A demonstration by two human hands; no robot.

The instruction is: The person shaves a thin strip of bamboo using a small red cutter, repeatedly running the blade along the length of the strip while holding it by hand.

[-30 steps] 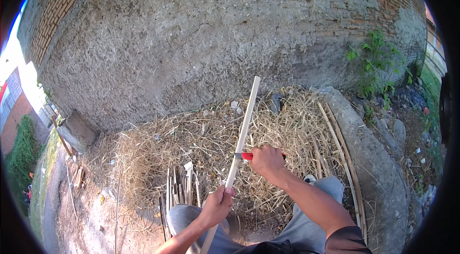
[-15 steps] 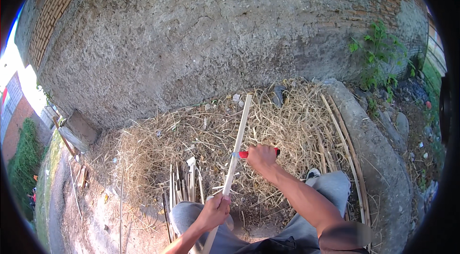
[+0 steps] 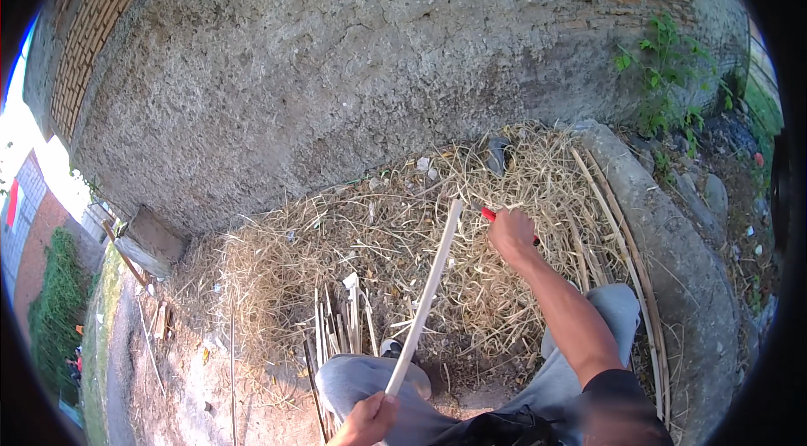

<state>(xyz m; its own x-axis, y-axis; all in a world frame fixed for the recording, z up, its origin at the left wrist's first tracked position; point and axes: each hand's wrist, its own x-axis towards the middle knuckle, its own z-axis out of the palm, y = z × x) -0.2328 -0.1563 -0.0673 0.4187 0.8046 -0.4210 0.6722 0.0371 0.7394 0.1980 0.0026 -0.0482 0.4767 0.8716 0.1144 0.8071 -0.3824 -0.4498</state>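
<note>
My left hand (image 3: 370, 419) is closed around the lower end of a pale, flat wooden strip (image 3: 424, 303). The strip slants up and away from me to the right, its far tip over the straw. My right hand (image 3: 513, 236) grips a red-handled knife (image 3: 488, 214), whose thin blade points left and up, just right of the strip's tip. The blade appears apart from the strip. Below both, a bed of pale shavings and straw (image 3: 504, 286) covers the ground between and beyond my knees.
Several thin strips (image 3: 336, 324) stand beside my left knee. Long poles (image 3: 622, 244) lie at the right along a concrete curb (image 3: 672, 278). A rough grey wall (image 3: 336, 68) rises ahead, with a leafy green plant (image 3: 668, 84) at its right. A dark stone (image 3: 498, 156) lies near the wall.
The knife has moved up and right, off the middle of the strip. My left hand has drawn the strip down toward me, lowering its far tip.
</note>
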